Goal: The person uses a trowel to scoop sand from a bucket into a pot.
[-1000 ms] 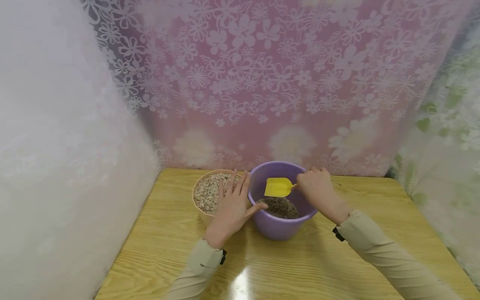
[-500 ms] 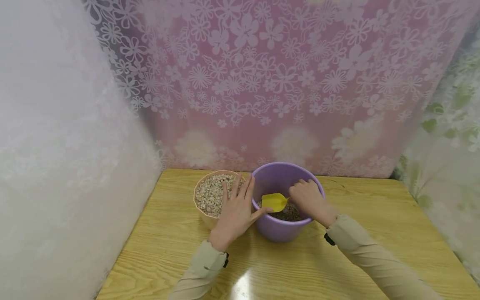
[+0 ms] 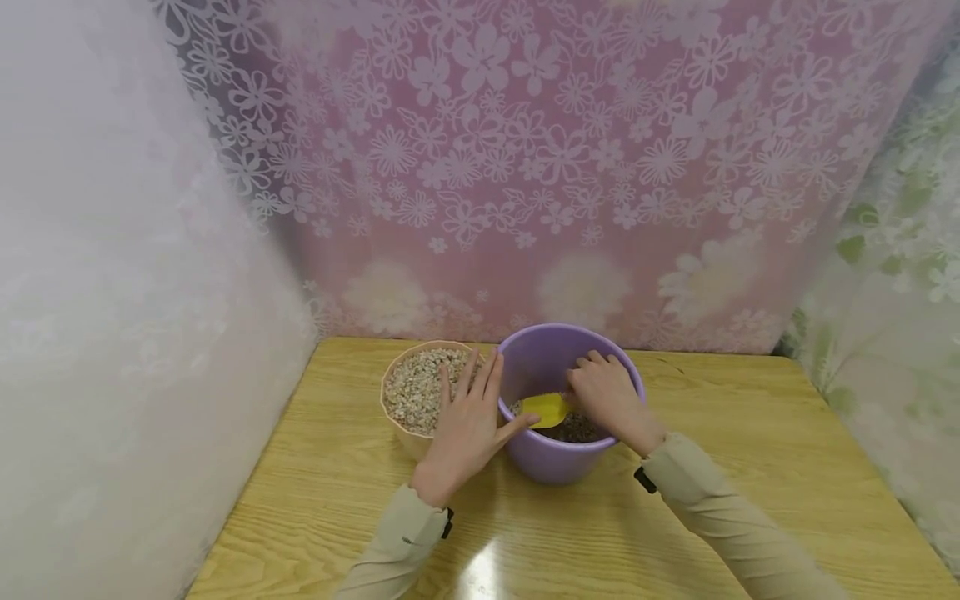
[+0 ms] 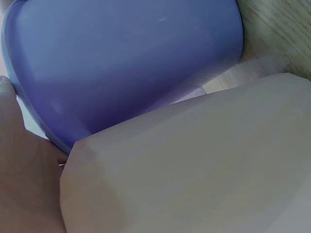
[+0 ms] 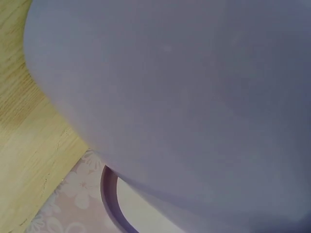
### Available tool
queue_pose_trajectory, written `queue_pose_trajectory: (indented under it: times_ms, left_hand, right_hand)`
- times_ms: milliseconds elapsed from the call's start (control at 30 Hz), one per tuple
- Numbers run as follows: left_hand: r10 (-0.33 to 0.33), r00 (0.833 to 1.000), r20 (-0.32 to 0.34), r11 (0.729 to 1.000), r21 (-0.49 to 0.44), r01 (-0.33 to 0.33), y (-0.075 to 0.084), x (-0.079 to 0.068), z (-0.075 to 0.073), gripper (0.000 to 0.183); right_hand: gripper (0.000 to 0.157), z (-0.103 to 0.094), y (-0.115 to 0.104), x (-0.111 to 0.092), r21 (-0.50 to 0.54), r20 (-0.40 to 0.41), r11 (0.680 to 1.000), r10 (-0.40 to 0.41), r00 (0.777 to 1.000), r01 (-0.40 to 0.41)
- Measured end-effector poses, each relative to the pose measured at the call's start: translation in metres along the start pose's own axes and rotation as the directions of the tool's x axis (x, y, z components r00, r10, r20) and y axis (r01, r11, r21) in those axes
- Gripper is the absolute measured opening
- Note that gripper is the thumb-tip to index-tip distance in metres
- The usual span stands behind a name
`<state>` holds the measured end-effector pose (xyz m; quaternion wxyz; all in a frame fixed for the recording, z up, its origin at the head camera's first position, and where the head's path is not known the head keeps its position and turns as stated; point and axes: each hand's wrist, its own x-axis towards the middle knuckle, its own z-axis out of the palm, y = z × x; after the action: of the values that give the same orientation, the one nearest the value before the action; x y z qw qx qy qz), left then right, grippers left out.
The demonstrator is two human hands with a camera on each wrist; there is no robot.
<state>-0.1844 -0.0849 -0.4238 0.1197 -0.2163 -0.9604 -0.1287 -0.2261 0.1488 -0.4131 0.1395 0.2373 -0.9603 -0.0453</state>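
Observation:
In the head view my right hand [image 3: 609, 398] reaches inside the purple bucket [image 3: 555, 462] and grips a small yellow scoop [image 3: 545, 410] by its handle. The scoop's blade lies low, close over dark, soil-like grains [image 3: 577, 428]. My left hand [image 3: 467, 429] spreads flat over the right side of a pale orange pot [image 3: 408, 437] filled with light gravel [image 3: 412, 392]. Its thumb and fingertips lie at the bucket's near left rim. In the left wrist view, the left hand [image 4: 26, 170] touches the bucket's rim beside the pot's wall. Only the bucket's outer wall [image 5: 170, 97] fills most of the right wrist view.
Both containers stand side by side on a wood-grain table [image 3: 322, 508], near its back edge. A pink floral curtain [image 3: 487, 167] hangs right behind them. A pale covering [image 3: 150, 292] borders the left side and a leaf-patterned one [image 3: 892, 333] the right.
My right hand has moved left and down into the bucket, lowering the yellow scoop to the dark grains. My left hand stays at the pot and bucket rims.

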Motion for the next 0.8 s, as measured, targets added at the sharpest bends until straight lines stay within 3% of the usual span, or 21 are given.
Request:
queue_pose_trajectory:
  times_ms: [200,500,667,800]
  left_hand:
    - [-0.013,1.0,0.025,1.0,-0.023,0.014,0.001,0.0,0.001,0.101]
    - [0.004,1.0,-0.007,1.0,-0.019,-0.004,0.003,0.002,0.005,0.1]
    - [0.032,0.999,-0.016,0.999,0.004,-0.032,-0.001,0.008,0.003,0.105]
    - [0.043,0.998,0.034,0.998,-0.048,-0.041,-0.007,0.013,-0.002,0.11]
  right_hand:
    - [0.018,-0.003,-0.002,0.0,0.048,-0.054,0.999,0.011,0.998,-0.008]
    - [0.016,-0.003,0.003,0.001,0.076,-0.129,0.997,0.028,0.991,-0.018]
    - [0.02,-0.004,0.008,0.006,0.14,-0.253,0.99,0.064,0.965,-0.029]
    - [0.019,-0.011,0.012,0.005,0.245,-0.293,0.967,0.137,0.946,-0.064]
